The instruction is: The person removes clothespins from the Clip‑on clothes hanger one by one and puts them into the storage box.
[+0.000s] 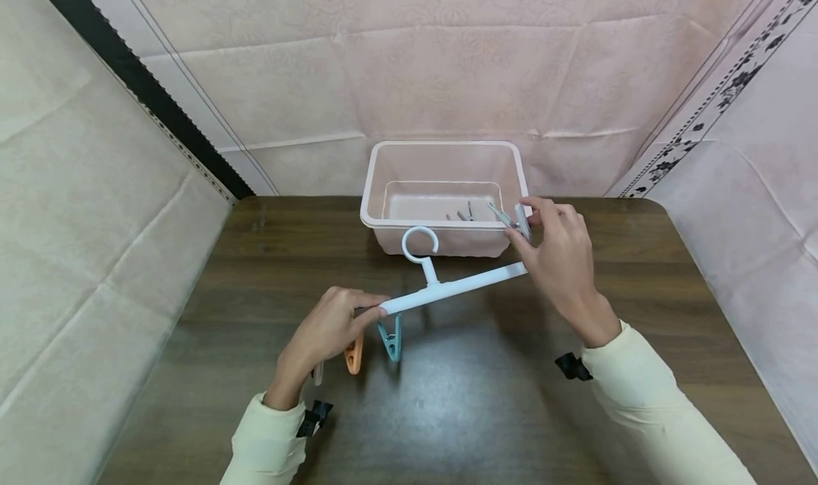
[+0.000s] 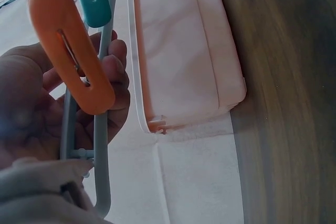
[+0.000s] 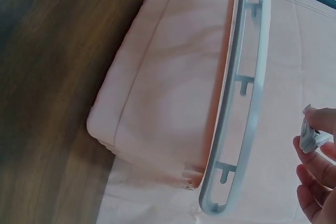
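My left hand [image 1: 329, 329] grips the left end of a pale plastic clip hanger [image 1: 460, 286], whose hook points up. An orange clip [image 1: 353, 355] and a teal clip [image 1: 392, 339] hang under the bar near that hand. A whitish piece [image 1: 317, 373] shows partly behind the left wrist. In the left wrist view the fingers [image 2: 116, 72] curl round the hanger's frame. At the basket's right front corner, my right hand [image 1: 562, 258] pinches a grey clip [image 1: 522, 221] between thumb and fingers. The right wrist view shows this clip [image 3: 313, 136] apart from the hanger.
A pale pink plastic basket [image 1: 441, 242] stands at the table's far edge, behind the hanger. Several small grey clips [image 1: 466, 214] lie inside it. The dark wooden table [image 1: 460, 414] is bordered by pale patterned cloth [image 1: 447, 80] at the back and sides.
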Demonstrator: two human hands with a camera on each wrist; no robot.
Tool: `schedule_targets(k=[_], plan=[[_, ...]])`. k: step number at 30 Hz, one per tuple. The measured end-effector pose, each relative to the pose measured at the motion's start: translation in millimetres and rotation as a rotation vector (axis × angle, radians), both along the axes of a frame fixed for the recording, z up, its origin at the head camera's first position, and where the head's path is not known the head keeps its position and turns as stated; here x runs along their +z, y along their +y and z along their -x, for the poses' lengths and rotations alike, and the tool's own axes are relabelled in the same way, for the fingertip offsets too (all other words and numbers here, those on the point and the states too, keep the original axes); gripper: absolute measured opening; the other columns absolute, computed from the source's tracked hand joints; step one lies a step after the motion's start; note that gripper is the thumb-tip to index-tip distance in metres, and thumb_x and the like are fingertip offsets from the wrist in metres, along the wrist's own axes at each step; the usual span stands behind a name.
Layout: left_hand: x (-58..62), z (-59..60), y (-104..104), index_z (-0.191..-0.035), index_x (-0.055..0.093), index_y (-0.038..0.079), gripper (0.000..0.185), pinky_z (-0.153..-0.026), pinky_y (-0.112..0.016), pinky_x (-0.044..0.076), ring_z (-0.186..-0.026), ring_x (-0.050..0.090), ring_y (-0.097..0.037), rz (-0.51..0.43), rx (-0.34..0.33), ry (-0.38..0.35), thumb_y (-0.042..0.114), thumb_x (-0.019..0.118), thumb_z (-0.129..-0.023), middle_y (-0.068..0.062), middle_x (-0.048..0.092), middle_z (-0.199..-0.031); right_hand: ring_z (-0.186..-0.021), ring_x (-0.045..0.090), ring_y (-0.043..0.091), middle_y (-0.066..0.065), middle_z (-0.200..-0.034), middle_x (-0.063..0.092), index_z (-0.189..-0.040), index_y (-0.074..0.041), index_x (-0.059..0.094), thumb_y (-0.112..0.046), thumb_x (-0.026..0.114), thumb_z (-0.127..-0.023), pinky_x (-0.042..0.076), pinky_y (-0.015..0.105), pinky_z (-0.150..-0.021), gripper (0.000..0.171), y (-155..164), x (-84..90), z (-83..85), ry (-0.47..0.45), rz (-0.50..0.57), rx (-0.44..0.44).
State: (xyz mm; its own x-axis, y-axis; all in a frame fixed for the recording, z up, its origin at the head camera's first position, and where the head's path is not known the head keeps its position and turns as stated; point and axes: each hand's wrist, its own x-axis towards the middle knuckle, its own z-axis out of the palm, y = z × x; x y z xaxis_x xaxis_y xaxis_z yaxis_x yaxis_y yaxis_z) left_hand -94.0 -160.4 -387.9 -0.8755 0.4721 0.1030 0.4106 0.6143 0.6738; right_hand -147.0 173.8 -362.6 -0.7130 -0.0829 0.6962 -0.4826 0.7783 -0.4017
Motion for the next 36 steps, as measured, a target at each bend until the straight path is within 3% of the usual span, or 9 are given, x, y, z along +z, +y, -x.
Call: schedule_targets(k=[13,19,25,36], plan=[[-0.3,-2.6,0,-0.117,0.074,0.003,0.024,-0.041,-0.024,0.036,-0.042,0.037,-0.003,0.002,0.004,-0.007,0.011,0.071,-0.094,-0.006,0.073,-0.096,-0.088,0.056,0.037,0.017,-0.082,0.068,-0.119,0.001,0.064,-0.011,0.085,-0.081,0.042,0.050,-0.079,0.045,3,3.6,39.3,-0.038,-0.085,0.025],[-0.7,-3.1,0,-0.117,0.074,0.004,0.024,-0.042,-0.023,0.036,-0.042,0.038,-0.003,0.001,0.004,-0.003,0.011,0.071,-0.094,-0.006,0.073,-0.096,-0.095,0.056,0.039,0.019,-0.088,0.072,-0.122,-0.002,0.061,-0.015,0.082,-0.086,0.041,0.053,-0.082,0.044,5,4.2,56.4,-0.157,-0.127,0.028],[-0.8,-3.6,0,-0.116,0.075,0.004,0.024,-0.042,-0.024,0.036,-0.040,0.037,-0.003,0.016,0.005,-0.009,0.011,0.072,-0.094,-0.006,0.073,-0.096,-0.093,0.058,0.038,0.018,-0.091,0.071,-0.120,-0.006,0.060,-0.017,0.080,-0.087,0.045,0.052,-0.074,0.040,2,1.8,71.4,-0.307,-0.173,0.031],[-2.8,-3.3,3,-0.114,0.076,0.005,0.022,-0.045,-0.024,0.038,-0.046,0.041,-0.003,0.044,-0.013,0.012,0.013,0.071,-0.094,-0.005,0.074,-0.096,-0.090,0.056,0.035,0.016,-0.086,0.068,-0.117,-0.006,0.058,-0.017,0.079,-0.088,0.045,0.049,-0.072,0.038,2,-13.9,89.7,-0.386,-0.214,0.030]])
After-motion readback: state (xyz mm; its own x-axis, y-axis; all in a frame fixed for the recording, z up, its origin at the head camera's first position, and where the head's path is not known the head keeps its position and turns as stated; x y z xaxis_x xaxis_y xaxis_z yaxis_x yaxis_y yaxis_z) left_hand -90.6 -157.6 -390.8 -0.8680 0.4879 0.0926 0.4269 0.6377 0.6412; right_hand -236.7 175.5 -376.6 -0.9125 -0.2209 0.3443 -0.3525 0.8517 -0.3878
